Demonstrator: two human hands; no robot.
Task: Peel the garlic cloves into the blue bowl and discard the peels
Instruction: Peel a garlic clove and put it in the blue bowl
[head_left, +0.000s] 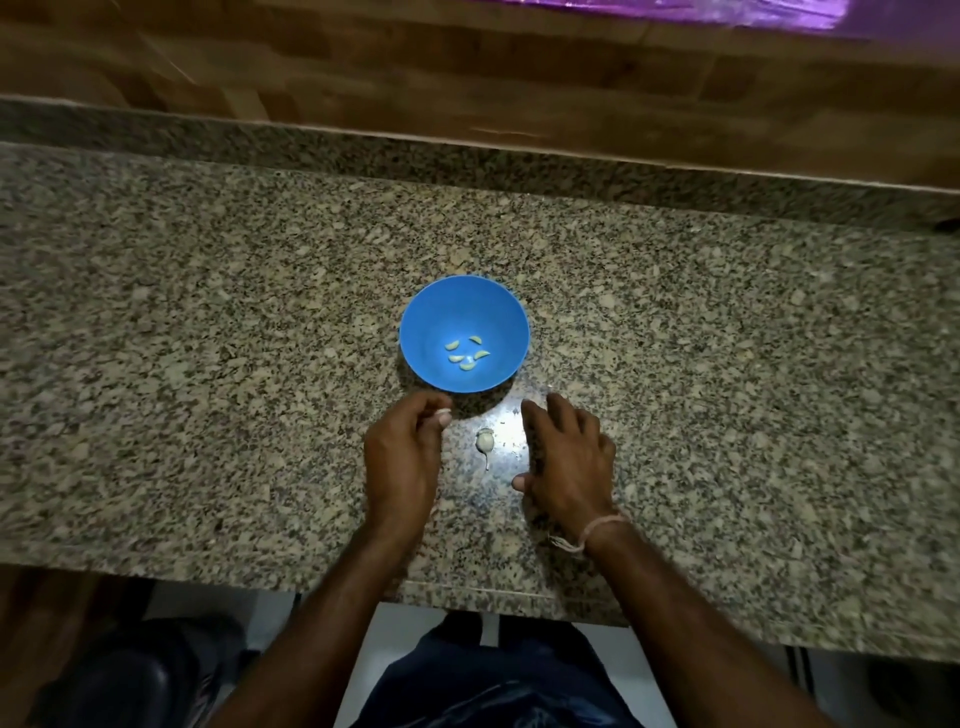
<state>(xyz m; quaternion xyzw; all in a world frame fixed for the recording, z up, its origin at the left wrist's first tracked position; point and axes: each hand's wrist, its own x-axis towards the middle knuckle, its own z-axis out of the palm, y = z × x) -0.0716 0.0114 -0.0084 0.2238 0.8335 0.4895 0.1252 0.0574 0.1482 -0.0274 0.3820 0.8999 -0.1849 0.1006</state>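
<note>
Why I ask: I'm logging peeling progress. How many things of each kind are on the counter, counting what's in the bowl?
blue bowl: 1
peeled garlic cloves, in the bowl: 5
garlic piece with stalk, on the countertop: 1
Total: 7
Tiny pale flecks near the garlic piece are too small to count.

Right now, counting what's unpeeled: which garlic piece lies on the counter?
The stemmed garlic piece between left hand and right hand; the peeled cloves lie in the blue bowl.
</note>
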